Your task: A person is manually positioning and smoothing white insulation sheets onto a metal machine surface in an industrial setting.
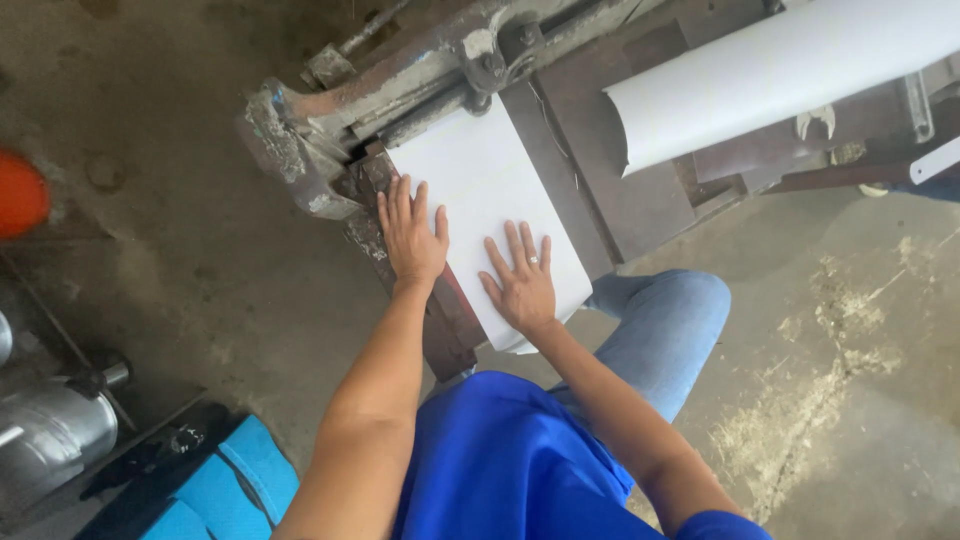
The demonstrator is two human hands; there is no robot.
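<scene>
A flat white sheet [480,185] lies on the bed of a rusty metal machine [600,170], its far edge under the machine's bar and blade [420,95]. My left hand [411,232] rests flat with fingers spread on the sheet's left edge, partly over the machine's rusty side rail. My right hand [522,282], a ring on one finger, presses flat on the sheet's near part. Neither hand grips anything.
A curved white sheet rolled into a half tube [790,70] lies on the machine at upper right. Bare stained concrete floor surrounds it. A metal cylinder [50,435], a blue and black bag [215,480] and an orange object [18,195] are at left.
</scene>
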